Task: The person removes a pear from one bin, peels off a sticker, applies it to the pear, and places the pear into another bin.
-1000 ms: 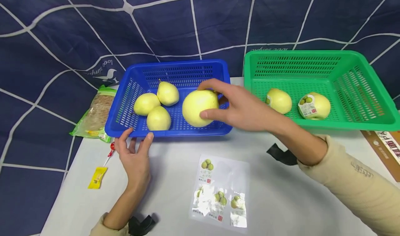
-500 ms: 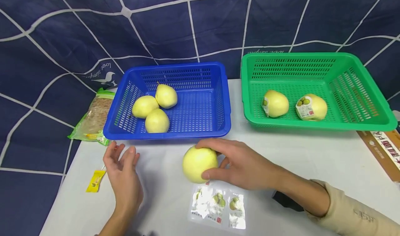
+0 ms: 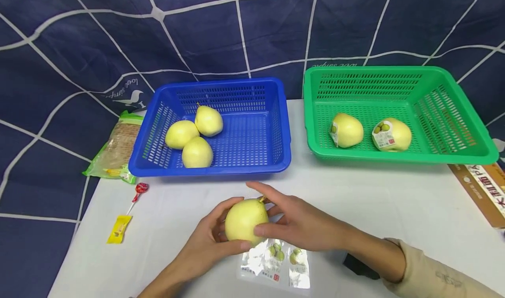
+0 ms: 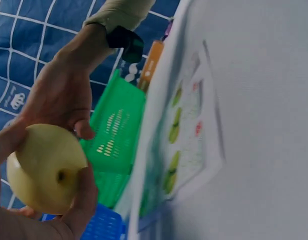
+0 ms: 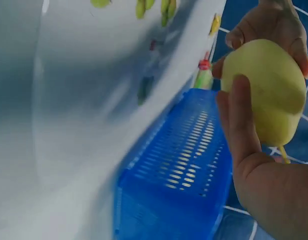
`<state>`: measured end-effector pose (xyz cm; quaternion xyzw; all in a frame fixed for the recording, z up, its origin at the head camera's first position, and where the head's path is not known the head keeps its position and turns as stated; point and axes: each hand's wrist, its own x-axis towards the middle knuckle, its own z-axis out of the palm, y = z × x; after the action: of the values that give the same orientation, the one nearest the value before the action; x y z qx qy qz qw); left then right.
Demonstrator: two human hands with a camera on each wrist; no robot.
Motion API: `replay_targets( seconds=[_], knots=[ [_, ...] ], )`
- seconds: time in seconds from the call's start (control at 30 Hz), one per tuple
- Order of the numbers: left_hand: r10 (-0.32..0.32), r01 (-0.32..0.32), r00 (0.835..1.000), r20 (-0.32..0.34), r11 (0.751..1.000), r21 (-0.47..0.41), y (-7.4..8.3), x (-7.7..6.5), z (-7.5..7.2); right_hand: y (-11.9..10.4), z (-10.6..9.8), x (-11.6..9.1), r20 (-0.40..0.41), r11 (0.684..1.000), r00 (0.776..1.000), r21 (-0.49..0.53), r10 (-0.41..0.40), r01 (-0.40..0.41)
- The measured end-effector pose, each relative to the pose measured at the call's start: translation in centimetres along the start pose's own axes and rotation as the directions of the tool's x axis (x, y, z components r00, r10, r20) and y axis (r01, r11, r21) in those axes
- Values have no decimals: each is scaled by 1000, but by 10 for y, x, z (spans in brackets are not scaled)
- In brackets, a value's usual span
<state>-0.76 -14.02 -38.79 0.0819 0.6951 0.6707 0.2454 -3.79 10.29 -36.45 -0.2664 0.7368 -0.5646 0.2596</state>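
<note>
Both hands hold one pale yellow pear (image 3: 245, 222) above the front of the table. My left hand (image 3: 203, 241) grips it from the left, fingers behind it and thumb along its near side. From the right, my right hand (image 3: 301, 222) has its thumb against the pear and its index finger over the stem end. The pear's dimpled bottom shows in the left wrist view, and its stem (image 5: 284, 154) points downward in the right wrist view. Below the pear lies a clear sheet of pear-picture stickers (image 3: 278, 263), its upper part hidden by the pear and hands.
A blue basket (image 3: 209, 172) with three pears stands behind the hands. To its right, a green basket (image 3: 402, 157) holds two stickered pears. A lollipop (image 3: 141, 188), a yellow wrapped sweet (image 3: 119, 229) and a green-edged food bag (image 3: 118, 149) lie at left; a brown box (image 3: 473, 193) sits at right.
My right hand has brought the pear out of the blue basket toward the front. My left hand has left the basket's rim, moved right and taken hold of the pear too.
</note>
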Motion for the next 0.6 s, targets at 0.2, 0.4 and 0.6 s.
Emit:
replay_targets(
  seconds=[0.2, 0.4, 0.6],
  knots=[
    [-76, 41, 984, -160, 976, -214, -9, 1, -1, 29, 12, 6, -143, 997, 987, -46, -68, 62],
    [-210, 106, 943, -258, 925, -364, -15, 2, -2, 55, 21, 18, -149, 956, 989, -289, 1, -44],
    [-233, 150, 955, -185, 915, -375, -22, 1, 0, 62, 21, 29, -110, 917, 992, -388, 56, -95]
  ],
)
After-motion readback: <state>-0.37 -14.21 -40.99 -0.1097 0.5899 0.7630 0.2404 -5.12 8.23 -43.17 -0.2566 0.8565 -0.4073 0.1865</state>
